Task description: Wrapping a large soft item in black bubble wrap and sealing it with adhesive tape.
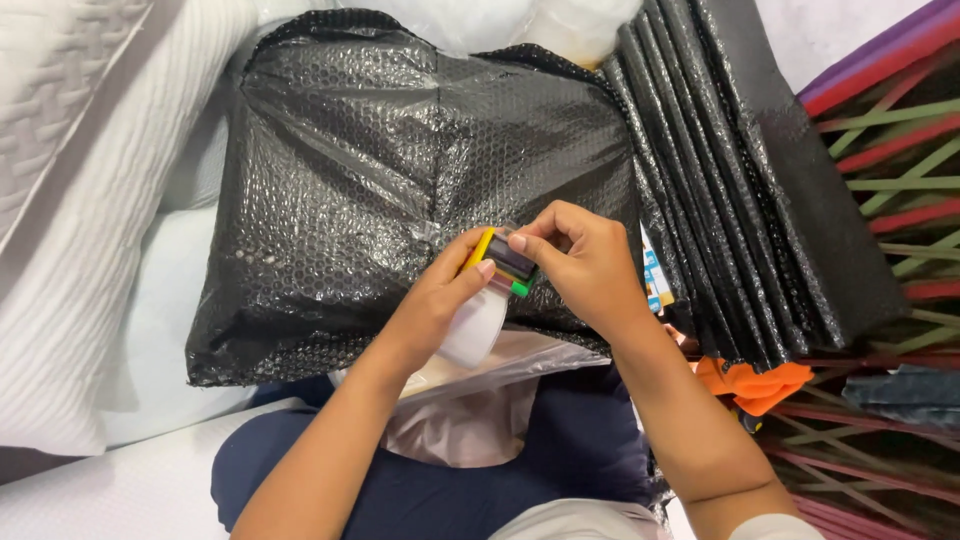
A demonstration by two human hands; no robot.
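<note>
White bedding (70,250) fills the left of the frame, and a striped woven mat (890,170) the right. Black bubble mailers (740,180) stand stacked at upper right, beside our black bubble-wrap parcel (390,170). At centre, our left hand (440,295) and right hand (585,265) pinch a clear tape roll (478,325) with its yellow-and-green dispenser (505,262).

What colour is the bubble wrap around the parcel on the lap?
Black, glossy with a fine bubble texture, on the parcel; the head view shows it.
</note>
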